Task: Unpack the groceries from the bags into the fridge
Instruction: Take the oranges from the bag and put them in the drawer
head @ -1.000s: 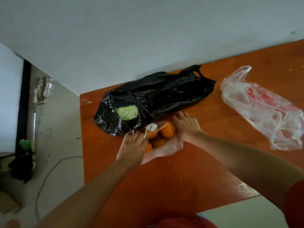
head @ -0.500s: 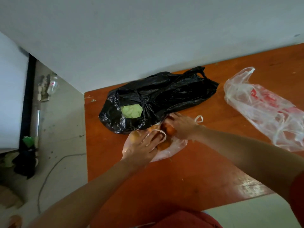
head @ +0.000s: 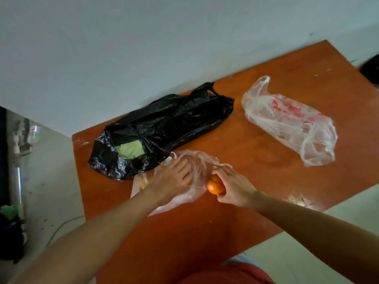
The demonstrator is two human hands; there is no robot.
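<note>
Right hand: curled round one orange, at the clear bag's right edge.
Left hand: fingers fairly straight, pressing the clear bag to the worktop; grips nothing.
Other oranges: inside the bag, left of the left hand, nearer that hand.
Fridge: not in view.

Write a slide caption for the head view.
Right hand grips an orange beside the clear fruit bag that the left hand rests on; black bag behind, on a wooden table.
</note>
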